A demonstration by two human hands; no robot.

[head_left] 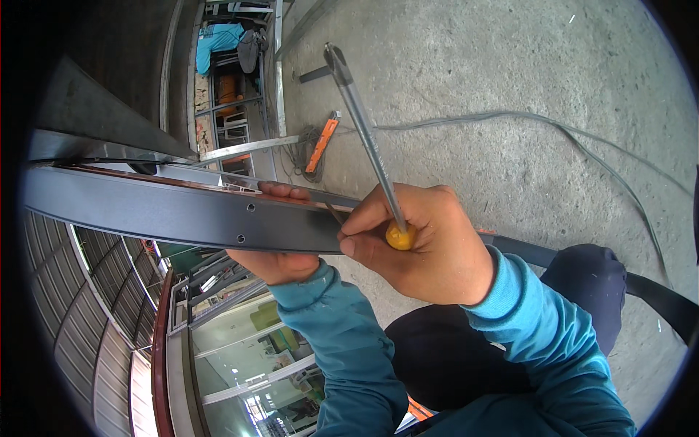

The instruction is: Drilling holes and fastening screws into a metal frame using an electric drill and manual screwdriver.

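Note:
A long dark grey metal profile (182,211) runs across in front of me, with two small holes in its near face toward the left. Round its middle wraps my left hand (275,264), its palm below and its fingertips showing over the far edge. My right hand (429,244) is closed on a screwdriver (368,135), whose yellow end sits in the palm while the bare shaft sticks up and away. Thumb and forefinger of that hand are drawn together at the profile's face. A thin, small metal piece (333,213) shows beside the fingertips; its kind is unclear.
On the concrete floor (510,80) lie a grey cable (502,114) and an orange spirit level (322,142). Metal frames (279,73) stand beyond at the upper left. A large glazed frame (251,349) is at the lower left. A blue garment (217,45) shows at the far upper left.

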